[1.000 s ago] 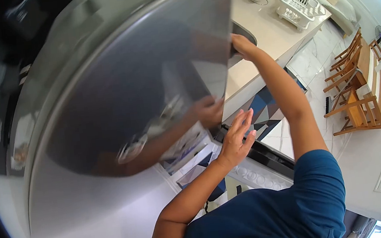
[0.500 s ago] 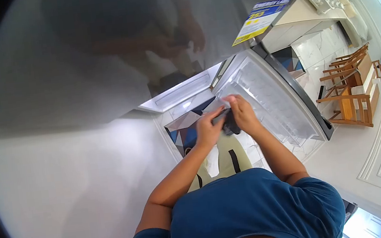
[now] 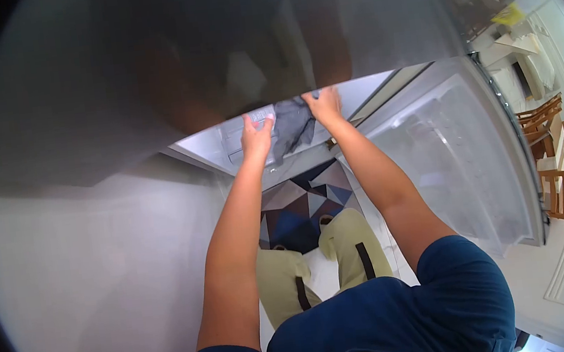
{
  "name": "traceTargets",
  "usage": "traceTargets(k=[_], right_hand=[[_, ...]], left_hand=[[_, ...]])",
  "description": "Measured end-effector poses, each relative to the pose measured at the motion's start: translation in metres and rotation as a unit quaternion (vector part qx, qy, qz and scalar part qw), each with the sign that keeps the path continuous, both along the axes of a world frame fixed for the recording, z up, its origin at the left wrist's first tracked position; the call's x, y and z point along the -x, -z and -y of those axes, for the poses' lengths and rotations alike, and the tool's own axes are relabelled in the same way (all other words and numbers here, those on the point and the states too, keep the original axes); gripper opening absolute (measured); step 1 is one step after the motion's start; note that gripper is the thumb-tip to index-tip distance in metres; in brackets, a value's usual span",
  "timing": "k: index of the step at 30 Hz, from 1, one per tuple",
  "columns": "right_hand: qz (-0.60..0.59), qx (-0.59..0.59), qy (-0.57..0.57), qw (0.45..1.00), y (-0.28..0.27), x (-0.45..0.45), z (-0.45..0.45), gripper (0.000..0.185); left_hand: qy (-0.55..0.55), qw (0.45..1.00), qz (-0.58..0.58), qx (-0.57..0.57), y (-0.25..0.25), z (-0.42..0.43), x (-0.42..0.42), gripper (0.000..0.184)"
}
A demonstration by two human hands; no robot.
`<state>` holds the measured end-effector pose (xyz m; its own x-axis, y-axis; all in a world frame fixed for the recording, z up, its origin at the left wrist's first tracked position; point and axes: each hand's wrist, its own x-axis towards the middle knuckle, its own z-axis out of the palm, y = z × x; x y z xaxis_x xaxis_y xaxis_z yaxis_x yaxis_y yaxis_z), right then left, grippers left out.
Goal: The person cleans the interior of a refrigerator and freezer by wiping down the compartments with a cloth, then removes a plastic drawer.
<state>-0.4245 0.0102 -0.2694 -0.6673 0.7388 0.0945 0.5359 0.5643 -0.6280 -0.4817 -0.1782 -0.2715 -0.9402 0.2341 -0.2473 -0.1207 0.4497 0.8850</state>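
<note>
Both my arms reach into the lower compartment of an open fridge (image 3: 226,170). My left hand (image 3: 257,139) is at the front of a clear drawer (image 3: 232,147), thumb and fingers apart around a small printed label (image 3: 259,115). Beside it hangs a crumpled dark grey cloth (image 3: 293,130), close to the left thumb. My right hand (image 3: 325,107) is closed on the cloth's upper right side, its fingertips partly hidden by the fridge's upper door.
The dark, glossy upper door (image 3: 226,50) overhangs my hands. On the right, the lower door (image 3: 447,157) stands open with clear shelves. A geometric-patterned mat (image 3: 308,194) lies below. A white wall (image 3: 118,264) is left; wooden chairs (image 3: 554,186) stand far right.
Both hands have moved from in front of my body forward into the compartment and spread apart. The dark cloth, bunched between them before, now hangs looser inside. My view has shifted toward the fridge.
</note>
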Motion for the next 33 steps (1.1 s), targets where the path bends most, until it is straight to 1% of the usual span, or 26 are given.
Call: traceTargets(k=[1,2,3,4,5,6,7,8,9,10,12,13,15,18,20,22,23,25,27,31,33], right_hand=[[0.018,-0.007,0.022,1.0,0.01,0.006,0.0,0.064],[0.032,-0.016,0.045,0.998,0.023,0.011,-0.001,0.063],[0.025,-0.02,0.04,0.999,0.059,0.018,-0.004,0.063],[0.064,-0.001,0.006,0.998,0.096,0.024,-0.002,0.066],[0.105,0.016,-0.028,0.994,0.129,0.031,-0.002,0.07],[0.1,0.01,-0.033,0.994,0.15,0.041,0.003,0.07],[0.12,-0.012,-0.042,0.992,0.174,0.051,0.01,0.073],[0.141,-0.034,-0.05,0.988,0.192,0.058,0.015,0.077],[0.202,-0.035,-0.075,0.976,0.208,0.068,0.012,0.079],[0.198,-0.035,-0.079,0.976,0.222,0.077,0.008,0.079],[0.185,-0.171,-0.05,0.966,0.244,0.093,-0.017,0.077],[0.167,-0.179,-0.053,0.968,0.251,0.104,-0.034,0.078],[0.148,-0.184,-0.049,0.97,0.26,0.125,-0.071,0.079],[0.139,-0.177,-0.046,0.973,0.262,0.166,-0.108,0.082],[0.138,-0.171,-0.043,0.975,0.262,0.193,-0.11,0.084],[0.14,-0.154,-0.01,0.978,0.255,0.22,-0.096,0.086],[0.144,-0.145,-0.03,0.979,0.246,0.231,-0.08,0.086],[0.109,-0.158,-0.078,0.978,0.259,0.266,-0.049,0.086],[0.108,-0.162,-0.164,0.967,0.256,0.288,-0.002,0.084],[0.101,-0.143,-0.191,0.966,0.255,0.317,0.079,0.08],[0.082,-0.145,-0.28,0.945,0.255,0.323,0.102,0.073]], left_hand=[[-0.004,1.0,-0.005,-0.004,0.015,0.004,0.005,0.078],[0.028,0.997,-0.053,0.04,0.035,0.008,0.009,0.078],[0.058,0.989,-0.1,0.086,0.06,0.016,0.012,0.077],[0.053,0.989,-0.107,0.084,0.086,0.025,0.012,0.077],[0.075,0.978,-0.155,0.117,0.126,0.035,0.01,0.074],[0.096,0.963,-0.201,0.15,0.153,0.04,0.008,0.071],[0.092,0.963,-0.206,0.149,0.181,0.043,0.007,0.071],[0.08,0.947,-0.241,0.196,0.192,0.048,0.001,0.068],[0.064,0.928,-0.274,0.243,0.208,0.047,0.001,0.065],[0.061,0.927,-0.277,0.245,0.219,0.048,0.006,0.065],[0.06,0.895,-0.395,0.195,0.243,0.052,0.014,0.061],[0.055,0.895,-0.396,0.198,0.249,0.054,0.02,0.061],[0.065,0.858,-0.462,0.214,0.259,0.056,0.033,0.061],[0.041,0.855,-0.48,0.192,0.276,0.058,0.043,0.066],[0.042,0.85,-0.487,0.198,0.282,0.056,0.043,0.067],[0.046,0.844,-0.494,0.203,0.285,0.055,0.045,0.068],[0.047,0.841,-0.497,0.21,0.284,0.054,0.045,0.068],[0.051,0.838,-0.499,0.217,0.288,0.052,0.047,0.068],[0.032,0.828,-0.517,0.214,0.292,0.052,0.046,0.065],[0.032,0.833,-0.509,0.215,0.293,0.053,0.046,0.064],[0.036,0.834,-0.502,0.225,0.293,0.052,0.046,0.065]])
